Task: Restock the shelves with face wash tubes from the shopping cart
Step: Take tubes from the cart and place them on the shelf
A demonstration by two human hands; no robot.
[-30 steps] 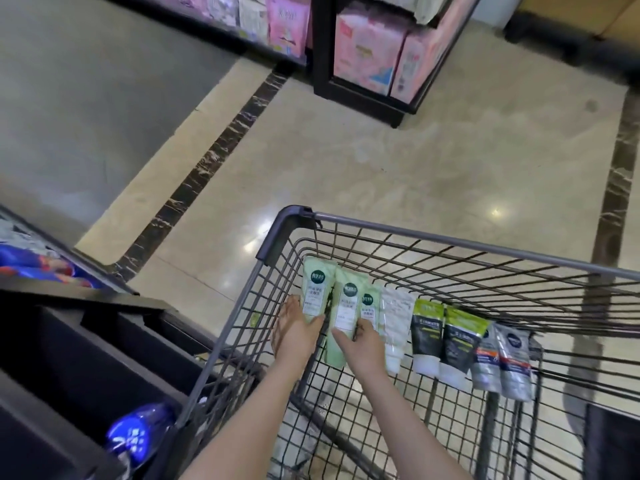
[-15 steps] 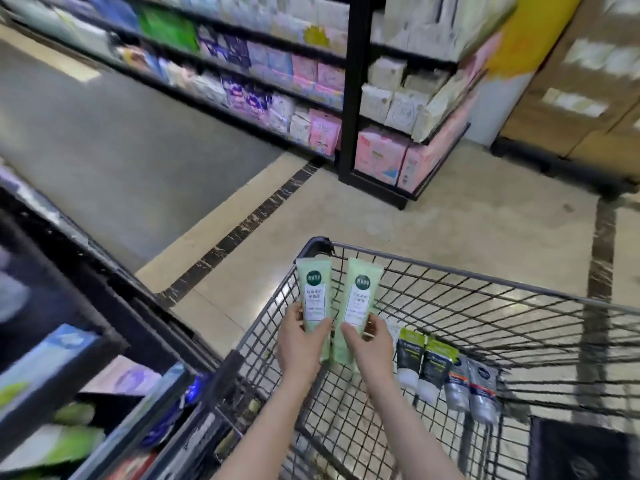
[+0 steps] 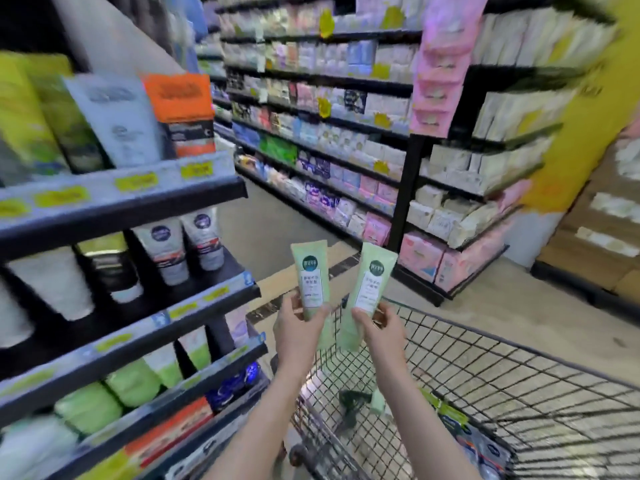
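Left hand (image 3: 300, 330) pinching pale green plastic face wash tube (image 3: 310, 279), right hand (image 3: 380, 328) pinching its twin (image 3: 371, 285), grey wire shopping cart (image 3: 519, 386) at five o'clock, black shelves (image 3: 121, 202) at nine.

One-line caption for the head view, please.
Left hand and right hand each hold a green tube above the cart, beside the shelves.

Motion blur smears the shelf unit (image 3: 131, 216) at left, so its price labels and tube lettering cannot be read. The tubes left in the shopping cart (image 3: 519, 393) are blurred and partly hidden behind the right forearm (image 3: 412, 410).
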